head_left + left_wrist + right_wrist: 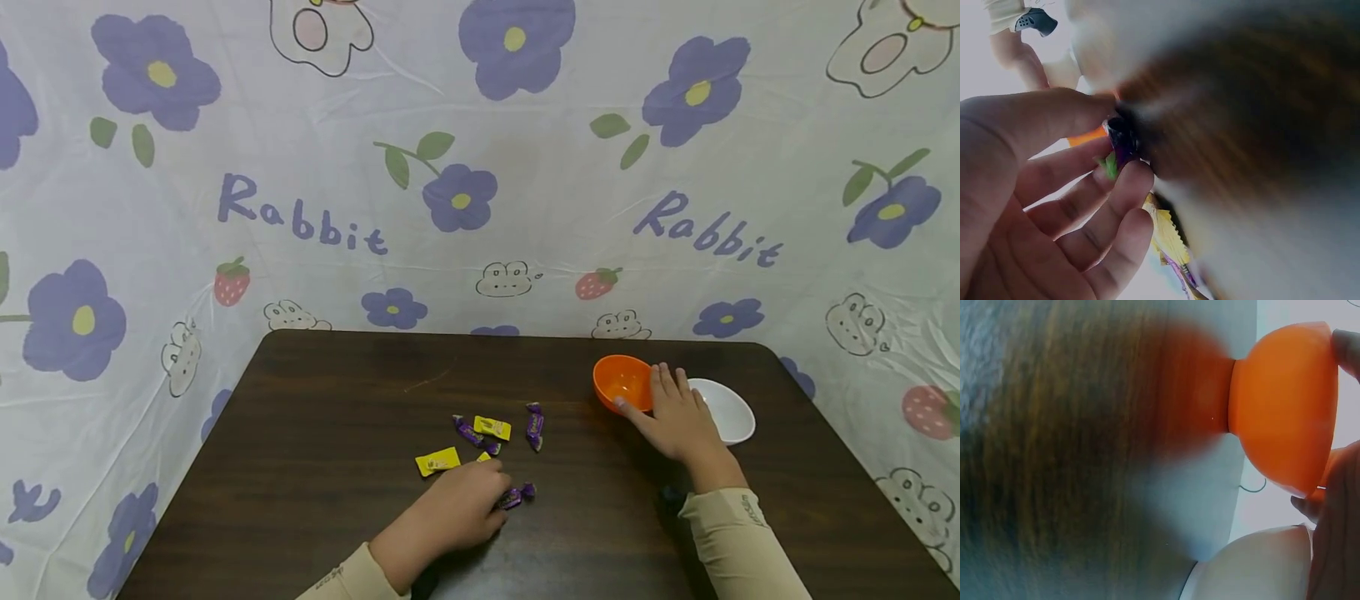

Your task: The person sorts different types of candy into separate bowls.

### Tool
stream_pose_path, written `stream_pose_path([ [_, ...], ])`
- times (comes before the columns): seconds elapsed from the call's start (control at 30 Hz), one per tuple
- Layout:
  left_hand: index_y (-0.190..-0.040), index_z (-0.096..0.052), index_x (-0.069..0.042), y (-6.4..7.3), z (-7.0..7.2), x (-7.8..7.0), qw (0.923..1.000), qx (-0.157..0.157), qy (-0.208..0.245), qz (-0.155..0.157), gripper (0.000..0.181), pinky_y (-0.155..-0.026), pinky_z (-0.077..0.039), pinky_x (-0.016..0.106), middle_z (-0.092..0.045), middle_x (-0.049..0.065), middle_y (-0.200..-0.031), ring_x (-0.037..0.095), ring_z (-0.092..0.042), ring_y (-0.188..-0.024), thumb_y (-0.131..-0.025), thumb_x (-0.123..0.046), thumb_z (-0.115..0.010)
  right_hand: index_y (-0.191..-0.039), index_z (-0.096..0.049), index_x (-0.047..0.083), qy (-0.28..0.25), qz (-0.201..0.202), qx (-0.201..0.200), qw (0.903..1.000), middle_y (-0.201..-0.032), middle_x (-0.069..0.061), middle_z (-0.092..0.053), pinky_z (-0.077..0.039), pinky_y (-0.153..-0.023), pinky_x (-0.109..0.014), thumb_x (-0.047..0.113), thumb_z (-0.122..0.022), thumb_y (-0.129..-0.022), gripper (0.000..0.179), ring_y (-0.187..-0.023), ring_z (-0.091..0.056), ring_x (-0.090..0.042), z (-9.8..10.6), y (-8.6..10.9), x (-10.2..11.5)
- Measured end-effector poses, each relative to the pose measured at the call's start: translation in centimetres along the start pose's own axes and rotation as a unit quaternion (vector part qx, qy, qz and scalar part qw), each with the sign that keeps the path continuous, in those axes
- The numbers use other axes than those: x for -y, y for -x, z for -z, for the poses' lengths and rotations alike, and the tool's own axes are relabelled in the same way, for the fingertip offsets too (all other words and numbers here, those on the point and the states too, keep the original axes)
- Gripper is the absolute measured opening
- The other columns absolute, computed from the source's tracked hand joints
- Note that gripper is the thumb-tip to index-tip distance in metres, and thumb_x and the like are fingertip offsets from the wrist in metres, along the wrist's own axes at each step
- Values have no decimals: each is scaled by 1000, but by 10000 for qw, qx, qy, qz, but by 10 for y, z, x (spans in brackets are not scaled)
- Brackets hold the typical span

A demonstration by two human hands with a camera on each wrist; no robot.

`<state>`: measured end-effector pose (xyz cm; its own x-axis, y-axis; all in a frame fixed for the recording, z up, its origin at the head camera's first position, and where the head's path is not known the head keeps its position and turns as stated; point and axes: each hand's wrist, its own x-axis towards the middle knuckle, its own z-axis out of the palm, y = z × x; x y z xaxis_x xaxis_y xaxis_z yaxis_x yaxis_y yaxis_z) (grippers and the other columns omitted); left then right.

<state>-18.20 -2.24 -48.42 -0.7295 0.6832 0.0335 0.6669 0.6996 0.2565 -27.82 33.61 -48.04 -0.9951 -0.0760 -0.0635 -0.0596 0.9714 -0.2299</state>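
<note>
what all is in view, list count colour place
table: 1, dark brown, under the bowls
sheet: 1, white with purple flowers, behind table
orange bowl: 1, orange, right half of table
white bowl: 1, white, right of the orange bowl
purple sweets: 3, purple, mid-table, one pinched
yellow sweets: 3, yellow, mid-table, one mostly hidden
wrist device: 1, dark grey, at right wrist
sleeves: 2, beige, both arms
left hand: 1, bare, pinching a purple sweet
right hand: 1, bare, touching orange bowl

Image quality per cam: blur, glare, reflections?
Head: mostly clear, pale sheen on the table; left wrist: background washed out, table heavily blurred beside the purple candy; right wrist: orange bowl fairly crisp, its reflection soft.
</note>
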Motion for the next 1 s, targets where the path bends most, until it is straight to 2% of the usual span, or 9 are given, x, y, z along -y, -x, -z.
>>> stream_pose_path([
  [0.27, -92, -73, -14, -6, 0, -2, 9999, -40, 38, -111, 8, -68, -47, 25, -64, -3, -87, 5, -52, -72, -88, -7, -73, -165, -10, -10, -188, -11, 20, 9998, -173, -32, -5, -1, -126, -73, 81, -31, -100, 115, -161, -2, -55, -1, -1, 0],
  [0.57, -95, -73, -15, -17, -4, -5, 9998, -71, 92, -177, 9, -65, -47, 26, -62, -6, -89, 5, -54, -74, -88, -9, -73, -165, -8, -9, -43, -78, 120, 9999, -173, -33, -3, 1, -126, -73, 80, -30, -101, 113, -161, -1, -54, 2, 1, 2],
  [0.8, -105, -76, -13, -29, 5, -12, 9989, -128, 296, -351, 14, -69, -47, 22, -66, -5, -96, 3, -52, -76, -91, -11, -73, -166, -8, -9, 64, -117, 126, 9998, -174, -32, -4, -1, -125, -73, 81, -28, -101, 113, -161, -1, -54, 1, 2, 2],
  [1.0, -111, -77, -14, -40, 16, -13, 9964, -370, 570, -499, 19, -71, -47, 19, -69, -2, -105, 2, -53, -81, -94, -12, -71, -166, -9, -8, 24, -131, 115, 9998, -174, -31, -4, 0, -125, -73, 80, -29, -101, 112, -161, -1, -53, 1, 1, 3],
])
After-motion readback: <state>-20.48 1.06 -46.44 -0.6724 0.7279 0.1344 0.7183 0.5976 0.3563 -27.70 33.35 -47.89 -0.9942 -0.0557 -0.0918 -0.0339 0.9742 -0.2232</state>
